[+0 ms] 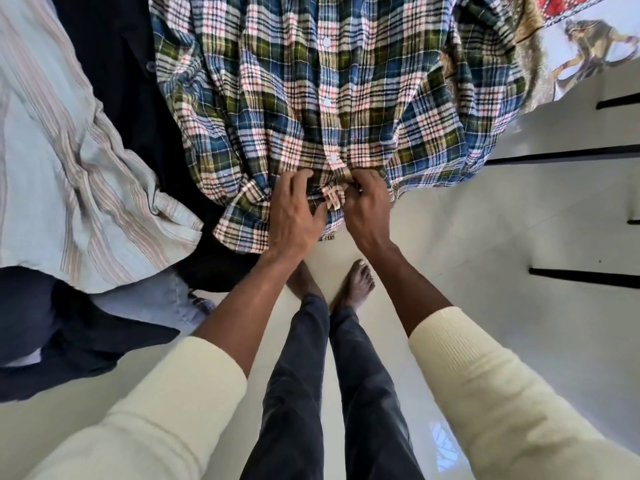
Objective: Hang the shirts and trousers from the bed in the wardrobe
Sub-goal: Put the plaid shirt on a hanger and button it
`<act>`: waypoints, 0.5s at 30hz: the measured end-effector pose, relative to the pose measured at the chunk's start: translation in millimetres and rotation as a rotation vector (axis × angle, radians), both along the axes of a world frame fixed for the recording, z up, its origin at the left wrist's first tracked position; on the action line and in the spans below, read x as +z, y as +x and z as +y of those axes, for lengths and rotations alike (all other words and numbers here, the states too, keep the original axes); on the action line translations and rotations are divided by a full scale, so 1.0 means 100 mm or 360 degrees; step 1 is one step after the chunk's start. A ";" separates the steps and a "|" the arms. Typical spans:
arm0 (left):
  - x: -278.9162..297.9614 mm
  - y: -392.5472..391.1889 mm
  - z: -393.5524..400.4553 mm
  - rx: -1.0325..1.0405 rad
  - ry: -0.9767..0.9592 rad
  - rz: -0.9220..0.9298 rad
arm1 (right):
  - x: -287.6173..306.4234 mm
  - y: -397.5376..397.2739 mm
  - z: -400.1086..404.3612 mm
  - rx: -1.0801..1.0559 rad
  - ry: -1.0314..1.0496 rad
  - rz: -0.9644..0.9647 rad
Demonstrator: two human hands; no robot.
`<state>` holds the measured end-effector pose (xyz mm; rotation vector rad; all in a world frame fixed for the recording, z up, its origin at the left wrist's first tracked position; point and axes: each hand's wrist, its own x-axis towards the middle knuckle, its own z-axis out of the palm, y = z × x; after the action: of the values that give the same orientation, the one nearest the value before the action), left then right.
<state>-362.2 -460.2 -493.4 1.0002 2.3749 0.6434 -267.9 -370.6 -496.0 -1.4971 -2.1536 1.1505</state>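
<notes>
Both our hands work the lower front of the plaid shirt (311,98), hanging ahead of us.

Our left hand (294,216) has its grip curled into the cloth left of the shirt's button strip, near the hem; our right hand (367,206) has its grip pinching the strip itself, just below the lowest visible button (334,158). Left of the plaid shirt hangs a dark garment (131,98), further left a pale striped shirt (69,161). Right of the plaid shirt are white drawer fronts (571,209) with dark slots. Below its hem, our bare feet (358,282) stand on the pale floor (398,237).
</notes>
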 end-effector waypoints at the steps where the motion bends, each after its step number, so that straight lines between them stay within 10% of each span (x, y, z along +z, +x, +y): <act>1: -0.03 0.00 -0.05 -0.0043 0.0016 0.0060 | 0.04 0.01 0.04 -0.0085 -0.0166 0.0053; 9: 0.01 0.10 -0.02 -0.0051 -0.0131 0.0202 | 0.21 0.01 0.30 -0.0310 -0.0729 0.0207; 15: 0.02 0.12 0.17 0.0274 -0.0195 0.0068 | 0.14 0.08 0.20 0.0197 -0.0048 -0.0066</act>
<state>-349.9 -442.9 -491.7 0.7709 2.5237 0.5347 -259.8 -350.6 -481.9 -1.4293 -2.2948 1.2069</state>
